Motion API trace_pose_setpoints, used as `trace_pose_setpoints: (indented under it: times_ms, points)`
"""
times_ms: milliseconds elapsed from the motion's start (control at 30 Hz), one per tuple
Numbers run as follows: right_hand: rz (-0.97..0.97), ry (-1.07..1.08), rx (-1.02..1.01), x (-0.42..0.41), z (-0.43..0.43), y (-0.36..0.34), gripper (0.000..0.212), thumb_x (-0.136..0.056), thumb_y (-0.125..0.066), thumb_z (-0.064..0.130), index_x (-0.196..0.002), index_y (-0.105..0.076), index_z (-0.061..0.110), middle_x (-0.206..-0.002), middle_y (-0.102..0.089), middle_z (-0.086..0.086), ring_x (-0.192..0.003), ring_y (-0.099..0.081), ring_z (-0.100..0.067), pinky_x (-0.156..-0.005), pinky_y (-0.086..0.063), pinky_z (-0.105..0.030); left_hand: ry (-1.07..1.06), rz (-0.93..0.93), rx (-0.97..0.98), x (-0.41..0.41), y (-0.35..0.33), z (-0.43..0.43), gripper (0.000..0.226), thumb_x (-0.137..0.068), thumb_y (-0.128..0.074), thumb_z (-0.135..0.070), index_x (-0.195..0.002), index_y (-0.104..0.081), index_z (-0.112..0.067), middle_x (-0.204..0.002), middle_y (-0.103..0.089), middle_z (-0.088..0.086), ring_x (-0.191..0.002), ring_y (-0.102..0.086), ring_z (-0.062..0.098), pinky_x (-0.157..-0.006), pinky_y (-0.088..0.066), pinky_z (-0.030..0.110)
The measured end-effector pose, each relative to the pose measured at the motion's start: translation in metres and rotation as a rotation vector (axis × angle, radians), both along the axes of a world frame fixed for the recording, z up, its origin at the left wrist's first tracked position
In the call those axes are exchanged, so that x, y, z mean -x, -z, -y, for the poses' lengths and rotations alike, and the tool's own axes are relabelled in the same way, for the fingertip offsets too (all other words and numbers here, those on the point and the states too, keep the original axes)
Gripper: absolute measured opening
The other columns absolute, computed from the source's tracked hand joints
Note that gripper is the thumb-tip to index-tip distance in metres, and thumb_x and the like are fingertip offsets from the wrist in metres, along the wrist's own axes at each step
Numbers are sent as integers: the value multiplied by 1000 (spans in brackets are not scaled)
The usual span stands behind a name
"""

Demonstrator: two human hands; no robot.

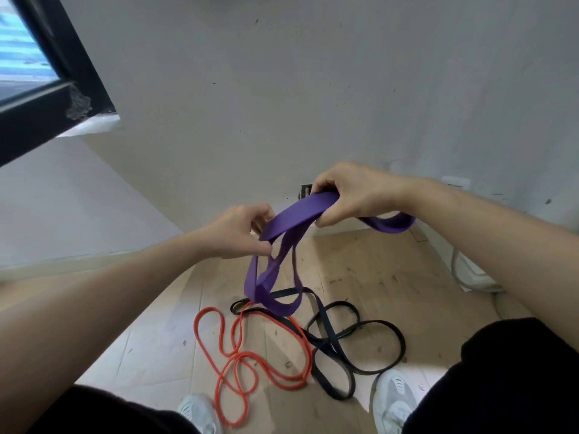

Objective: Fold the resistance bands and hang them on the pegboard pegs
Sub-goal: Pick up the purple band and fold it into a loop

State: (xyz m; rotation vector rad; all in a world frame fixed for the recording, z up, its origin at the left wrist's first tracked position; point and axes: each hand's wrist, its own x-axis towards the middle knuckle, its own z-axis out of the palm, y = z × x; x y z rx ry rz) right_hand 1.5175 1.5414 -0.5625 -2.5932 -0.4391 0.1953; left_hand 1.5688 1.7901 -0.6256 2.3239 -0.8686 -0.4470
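I see both hands, left hand (239,234) and right hand (351,195), fingers curled gripping the purple band (291,220); orange band (233,352) and black band (344,343) lie on the floor (376,277).

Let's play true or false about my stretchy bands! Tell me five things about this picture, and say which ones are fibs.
1. The left hand and the right hand both hold the purple band. True.
2. The orange band hangs on a peg. False: it lies on the floor, and no peg is in view.
3. The black band lies on the floor. True.
4. The person is barefoot. False: pale shoes are on both feet.
5. The purple band is thinner than the orange band. False: the purple one is wider.
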Motion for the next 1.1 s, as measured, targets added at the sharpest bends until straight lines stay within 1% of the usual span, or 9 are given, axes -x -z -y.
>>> trace_pose_setpoints:
  times_ms: [133,267,367,467,567,633,733,933,1100]
  points:
    - [-32,29,4,-3,12,-8,25,-75,-84,37,-90,-73,21,-77,-70,1,-64,-63,-13,-60,-48,-28,-39,-138,96,-10,-3,-7,24,-79,-76,-9,-99,-65,-16,-93,-73,6,-88,-70,21,-85,-61,38]
    - [-41,66,-13,-3,23,-2,25,-77,-84,37,-93,-73,22,-78,-70,2,-64,-61,-8,-61,-48,-23,-91,-287,288,-11,-8,-15,31,-74,-79,-21,-102,-68,-12,-89,-72,3,-83,-67,18,-77,-57,28]
    - [-67,92,-48,-2,30,-1,27,-78,-84,36,-96,-74,19,-84,-73,-4,-69,-63,-12,-67,-51,-28,-116,-226,378,-13,-12,-14,33,-74,-85,-25,-101,-70,-12,-89,-71,2,-81,-66,14,-77,-57,28]
    - [-94,94,-118,-1,33,-5,27,-78,-84,37,-96,-75,19,-86,-73,-7,-72,-64,-14,-69,-52,-30,-38,13,154,-16,-14,-14,32,-79,-85,-12,-105,-68,-19,-90,-73,-5,-79,-69,8,-75,-58,23]
    - [-111,87,-298,3,30,-10,22,-82,-82,25,-98,-75,12,-83,-74,-5,-71,-67,-8,-66,-51,-18,23,180,-99,-15,-5,-18,29,-74,-75,-22,-101,-64,-22,-89,-69,-1,-83,-69,20,-80,-59,44]
    - [-103,93,-399,5,29,-13,20,-84,-79,15,-100,-74,4,-78,-72,-1,-67,-66,-5,-63,-49,-13,-32,169,-90,-17,-2,-20,24,-69,-67,-28,-92,-63,-21,-85,-69,3,-83,-68,26,-82,-56,51]
    - [-54,112,-455,7,30,-17,20,-86,-77,11,-101,-73,-1,-74,-72,1,-63,-66,-4,-61,-50,-14,-69,133,-72,-19,1,-23,23,-73,-72,-25,-94,-64,-21,-87,-71,0,-85,-70,23,-84,-58,49]
    - [-57,129,-336,7,36,-7,24,-82,-81,22,-102,-76,10,-85,-77,-2,-76,-72,-11,-73,-57,-22,-80,-50,62,-16,5,-24,30,-85,-80,-12,-110,-65,-20,-98,-76,-1,-93,-74,18,-81,-62,30]
    - [-36,107,-571,10,34,-6,19,-87,-75,9,-104,-72,1,-77,-73,3,-69,-68,-7,-67,-53,-17,-24,-55,44,-7,12,-8,30,-88,-77,-16,-115,-66,-18,-102,-75,-5,-97,-73,7,-91,-60,30]
